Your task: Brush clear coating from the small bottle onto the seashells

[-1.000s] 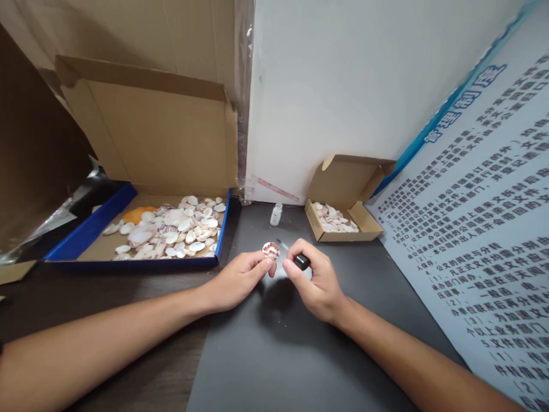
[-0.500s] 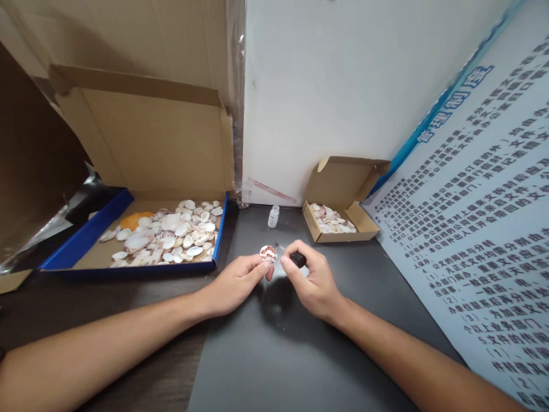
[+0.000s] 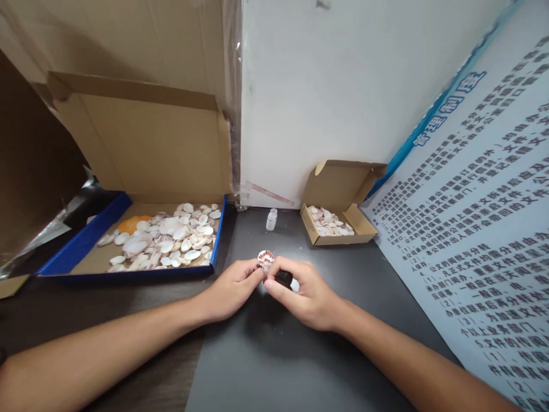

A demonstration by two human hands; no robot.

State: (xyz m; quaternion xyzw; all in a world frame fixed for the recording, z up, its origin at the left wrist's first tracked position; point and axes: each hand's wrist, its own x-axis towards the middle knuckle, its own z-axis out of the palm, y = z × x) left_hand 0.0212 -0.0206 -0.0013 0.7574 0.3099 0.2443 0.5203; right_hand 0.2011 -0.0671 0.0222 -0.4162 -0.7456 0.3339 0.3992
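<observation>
Between the thumb and fingers of my left hand (image 3: 234, 288) is a seashell (image 3: 266, 258), white with a reddish-brown band, held above the dark table (image 3: 244, 355). My right hand (image 3: 306, 293) is closed around a black bottle cap with a brush (image 3: 283, 279). Its fingertips are right beside the shell's lower edge, and they hide where the brush tip is. A small glass bottle (image 3: 271, 220) with a white label stands uncapped beyond both hands.
On the left, an open blue-edged cardboard box (image 3: 213, 258) holds many pale shells (image 3: 171, 229) and an orange piece (image 3: 132, 224). A smaller open box (image 3: 364, 230) of shells sits at the right. A white panel (image 3: 326, 103) rises behind; a printed sheet (image 3: 472, 229) leans at right.
My right hand has moved left and slightly down with the black cap, closing the gap to the shell. The brush stem, visible before, is now hidden. My left hand still holds the shell.
</observation>
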